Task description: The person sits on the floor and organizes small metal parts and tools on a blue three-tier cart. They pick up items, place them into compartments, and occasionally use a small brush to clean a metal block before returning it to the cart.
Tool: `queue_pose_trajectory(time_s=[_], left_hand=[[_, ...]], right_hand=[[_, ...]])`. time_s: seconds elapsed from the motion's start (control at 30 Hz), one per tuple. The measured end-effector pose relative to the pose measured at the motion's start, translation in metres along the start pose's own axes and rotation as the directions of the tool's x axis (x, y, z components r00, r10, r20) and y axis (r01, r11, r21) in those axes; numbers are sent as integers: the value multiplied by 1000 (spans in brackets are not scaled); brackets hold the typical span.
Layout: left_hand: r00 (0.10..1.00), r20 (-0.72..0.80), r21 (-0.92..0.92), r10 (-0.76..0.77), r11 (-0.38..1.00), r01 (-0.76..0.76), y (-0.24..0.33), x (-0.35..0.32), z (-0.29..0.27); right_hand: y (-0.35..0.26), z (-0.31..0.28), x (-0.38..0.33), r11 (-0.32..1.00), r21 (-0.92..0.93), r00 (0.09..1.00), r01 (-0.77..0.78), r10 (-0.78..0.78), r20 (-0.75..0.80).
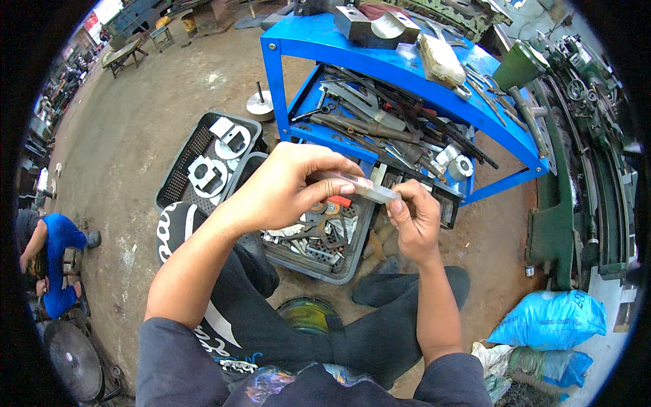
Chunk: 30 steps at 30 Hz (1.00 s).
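Plainly slim and flat, a translucent plastic case (373,190) with faint reddish marking is held above the black plastic crate (313,272); the left hand (298,178) pinches its left end, thumb against fingers, while the right hand (416,220) grips the right end

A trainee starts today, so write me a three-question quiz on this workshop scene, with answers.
1. True or false: the left hand and the right hand both touch the small, flat, translucent item.

2. Multiple choice: where in the picture is the bulging bright-blue plastic sack?
A) upper left
B) lower right
C) centre

3. Fill in: the pale-grey metal parts with cut-outs lie in a perforated plastic crate coloured ____.

Key: 1. True. 2. B. 3. Black.
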<state>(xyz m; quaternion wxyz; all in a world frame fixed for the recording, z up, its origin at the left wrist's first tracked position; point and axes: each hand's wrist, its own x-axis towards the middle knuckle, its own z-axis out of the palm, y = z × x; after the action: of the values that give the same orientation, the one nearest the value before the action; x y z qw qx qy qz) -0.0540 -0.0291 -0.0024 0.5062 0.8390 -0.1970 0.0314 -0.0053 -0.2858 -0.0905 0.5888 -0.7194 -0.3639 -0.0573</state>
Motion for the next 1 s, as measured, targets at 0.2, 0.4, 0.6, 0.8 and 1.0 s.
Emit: queue_pose_trajectory(time_s=[0.2, 0.4, 0.6, 0.8, 1.0], left_hand=[[997, -43, -24, -59, 998, 58, 1, -4, -6], [971, 44, -86, -235, 967, 238, -3, -1, -4], [939, 110, -377, -326, 861, 343, -10, 4, -7], [942, 83, -380, -324, 864, 331, -12, 2, 3], [973, 54, -138, -222, 964, 228, -16, 5, 29]], right_hand=[[5, 0, 2, 999, 33, 1000, -21, 21, -19], [3, 0, 2, 977, 173, 991, -128, 135, -26], [0, 10, 2, 716, 617, 930, -328, 360, 76], [-1, 11, 3, 682, 632, 920, -368, 364, 143], [2, 26, -4, 909, 283, 930, -307, 224, 290]])
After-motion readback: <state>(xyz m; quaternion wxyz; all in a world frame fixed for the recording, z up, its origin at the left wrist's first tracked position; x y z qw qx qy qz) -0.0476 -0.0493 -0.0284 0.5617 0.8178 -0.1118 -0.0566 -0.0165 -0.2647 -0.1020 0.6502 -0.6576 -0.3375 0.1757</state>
